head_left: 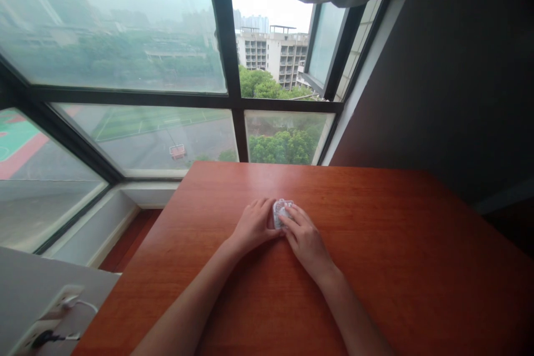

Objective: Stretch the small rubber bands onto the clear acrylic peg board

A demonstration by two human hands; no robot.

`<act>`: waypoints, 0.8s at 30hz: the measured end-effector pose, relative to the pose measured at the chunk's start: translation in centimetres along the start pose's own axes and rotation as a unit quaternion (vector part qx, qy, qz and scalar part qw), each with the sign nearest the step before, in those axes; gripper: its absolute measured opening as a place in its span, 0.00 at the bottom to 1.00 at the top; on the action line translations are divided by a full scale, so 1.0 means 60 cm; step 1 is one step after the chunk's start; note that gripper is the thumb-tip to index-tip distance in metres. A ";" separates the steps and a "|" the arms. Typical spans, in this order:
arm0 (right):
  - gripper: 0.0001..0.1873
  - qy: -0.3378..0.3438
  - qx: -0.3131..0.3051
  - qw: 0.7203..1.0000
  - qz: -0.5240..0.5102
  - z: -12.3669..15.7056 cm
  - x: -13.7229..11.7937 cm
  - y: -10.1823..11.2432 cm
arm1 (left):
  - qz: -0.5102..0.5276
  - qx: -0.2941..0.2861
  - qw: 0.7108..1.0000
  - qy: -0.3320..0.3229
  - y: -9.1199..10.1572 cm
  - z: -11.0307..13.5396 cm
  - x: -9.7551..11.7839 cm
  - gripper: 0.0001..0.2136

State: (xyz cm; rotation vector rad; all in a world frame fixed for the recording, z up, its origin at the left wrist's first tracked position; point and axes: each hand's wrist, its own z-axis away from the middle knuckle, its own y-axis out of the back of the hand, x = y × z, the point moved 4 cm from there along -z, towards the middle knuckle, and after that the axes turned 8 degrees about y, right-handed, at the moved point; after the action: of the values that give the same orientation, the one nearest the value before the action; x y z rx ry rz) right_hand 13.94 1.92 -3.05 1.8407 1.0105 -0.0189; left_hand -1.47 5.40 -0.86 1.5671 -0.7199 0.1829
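Note:
Both of my hands rest near the middle of a reddish-brown wooden table (375, 267). Between them stands a small pack of playing cards (282, 210), white with a red pattern, held on edge. My left hand (254, 225) curls around the pack's left side with the fingers closed against it. My right hand (303, 236) grips the pack from the right, its fingers bent over the top edge. Most of the pack is hidden by the fingers.
A large dark-framed window (233, 101) stands just beyond the table's far edge. A dark wall (450, 78) rises at the right. A white power strip with a plugged cable (54, 317) lies at the lower left, off the table.

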 end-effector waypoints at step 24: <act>0.19 -0.017 -0.007 1.000 -0.007 -0.005 0.001 -0.002 | 0.025 -0.038 0.999 -0.022 -0.002 -0.005 -0.022 0.39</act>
State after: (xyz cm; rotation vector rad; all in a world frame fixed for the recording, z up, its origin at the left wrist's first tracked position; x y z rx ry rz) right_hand 13.75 2.21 -3.00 1.8146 0.9980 -0.0514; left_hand -2.37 6.09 -1.61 1.4857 -0.7917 0.1563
